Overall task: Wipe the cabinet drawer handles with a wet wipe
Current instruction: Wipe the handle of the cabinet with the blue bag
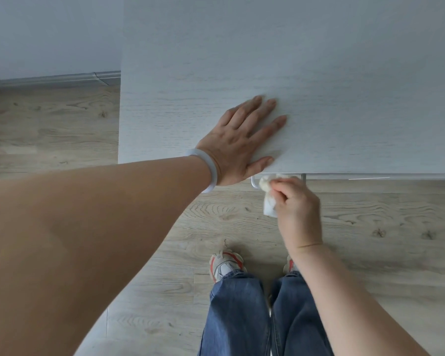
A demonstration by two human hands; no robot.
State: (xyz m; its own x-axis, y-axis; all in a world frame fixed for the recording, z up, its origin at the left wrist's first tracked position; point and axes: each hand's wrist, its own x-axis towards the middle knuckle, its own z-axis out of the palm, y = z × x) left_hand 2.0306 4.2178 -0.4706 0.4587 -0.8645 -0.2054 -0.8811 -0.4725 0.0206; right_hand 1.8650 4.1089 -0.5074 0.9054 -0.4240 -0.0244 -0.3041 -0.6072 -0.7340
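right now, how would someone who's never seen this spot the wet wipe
Find the pale wood-grain cabinet top and follow its near edge to the metal drawer handle just below it. The wet wipe is the crumpled white wad pinched there in the right hand, the only soft thing at that edge.

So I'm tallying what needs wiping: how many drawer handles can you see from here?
1: a metal handle juts out under the cabinet top's front edge, where the right hand presses the wet wipe. Handles lower down may be hidden.
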